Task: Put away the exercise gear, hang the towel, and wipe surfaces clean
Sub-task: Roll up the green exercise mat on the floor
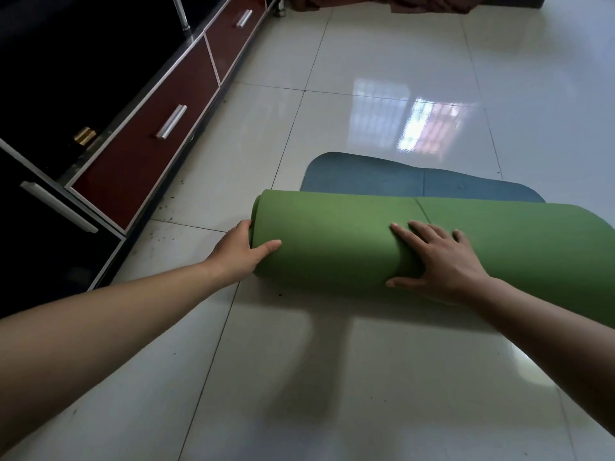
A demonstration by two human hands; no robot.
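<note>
A green exercise mat (336, 241) lies almost fully rolled on the white tiled floor, its roll running left to right. A short blue-grey flap of the same mat (399, 181) still lies flat beyond the roll. My left hand (241, 251) cups the left end of the roll, thumb on its top side. My right hand (439, 261) rests flat on top of the roll near its middle, fingers spread and straight. The roll's right end runs out of view.
A long low cabinet (146, 151) with dark red drawers and metal handles lines the left side. Dark crumbs of dirt (173, 201) speckle the floor along its base. Glossy tiles (332, 377) stretch in front. Brown cloth (382, 3) lies at the far edge.
</note>
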